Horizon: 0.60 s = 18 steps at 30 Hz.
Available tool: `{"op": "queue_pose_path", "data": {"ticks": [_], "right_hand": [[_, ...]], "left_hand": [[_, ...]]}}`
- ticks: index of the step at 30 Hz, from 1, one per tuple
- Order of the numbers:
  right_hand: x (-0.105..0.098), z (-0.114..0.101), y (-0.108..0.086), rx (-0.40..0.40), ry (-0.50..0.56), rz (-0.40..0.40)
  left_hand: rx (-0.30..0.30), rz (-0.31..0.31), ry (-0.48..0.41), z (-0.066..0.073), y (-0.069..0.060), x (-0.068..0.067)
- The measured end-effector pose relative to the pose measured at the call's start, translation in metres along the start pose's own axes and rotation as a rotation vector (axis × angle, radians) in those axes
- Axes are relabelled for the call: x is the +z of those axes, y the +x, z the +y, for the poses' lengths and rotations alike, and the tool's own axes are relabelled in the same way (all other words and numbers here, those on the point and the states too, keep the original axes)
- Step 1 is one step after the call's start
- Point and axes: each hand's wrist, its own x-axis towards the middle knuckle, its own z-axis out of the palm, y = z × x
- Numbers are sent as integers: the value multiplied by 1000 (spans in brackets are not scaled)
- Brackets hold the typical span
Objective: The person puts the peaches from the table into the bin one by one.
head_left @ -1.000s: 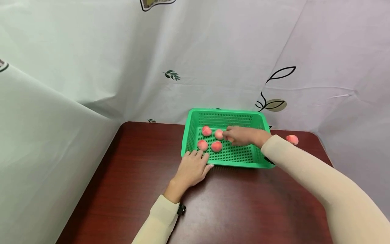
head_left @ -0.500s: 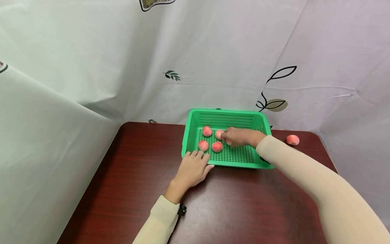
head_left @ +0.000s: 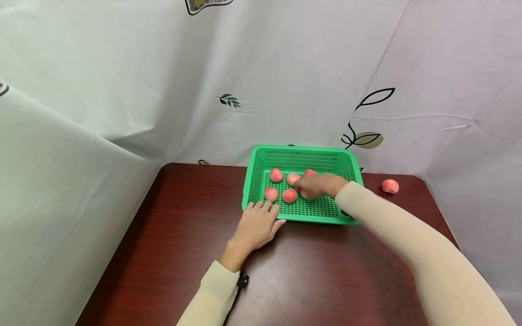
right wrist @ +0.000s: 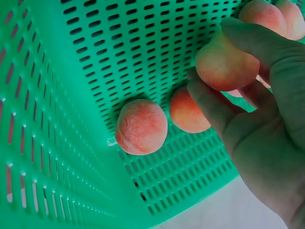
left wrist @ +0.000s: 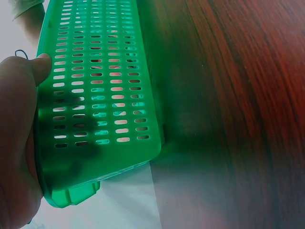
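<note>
A green plastic basket [head_left: 302,220] stands against the fabric at the back of the table. Several pinkish-red peaches lie on its slotted floor, among them a front peach [head_left: 289,195], a left-front peach [head_left: 271,194] and a back peach [head_left: 309,172]. My right hand [head_left: 316,184] reaches inside and holds a peach [right wrist: 226,64] between thumb and fingers, just above the floor. Close by in the right wrist view lie a rough-skinned peach [right wrist: 141,127] and an orange-red peach [right wrist: 188,112]. My left hand [head_left: 257,225] grips the basket's front-left rim, its thumb on the near side.
Another peach [head_left: 390,186] lies on the dark wooden table [head_left: 191,217], right of the basket. White patterned fabric [head_left: 285,77] hangs behind and along both sides. The basket's walls rise around the right hand.
My right hand has shifted a little left and nearer with its peach, uncovering the back peach behind it. The left hand and the basket have stayed in place.
</note>
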Motion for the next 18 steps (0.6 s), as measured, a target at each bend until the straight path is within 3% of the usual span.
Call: {"op": "queue_pose_path", "data": {"ticks": [18], "right_hand": [[0,-5,3,68,11,-58]], "left_hand": [[-5,-2,-6,1,0,-1]]}}
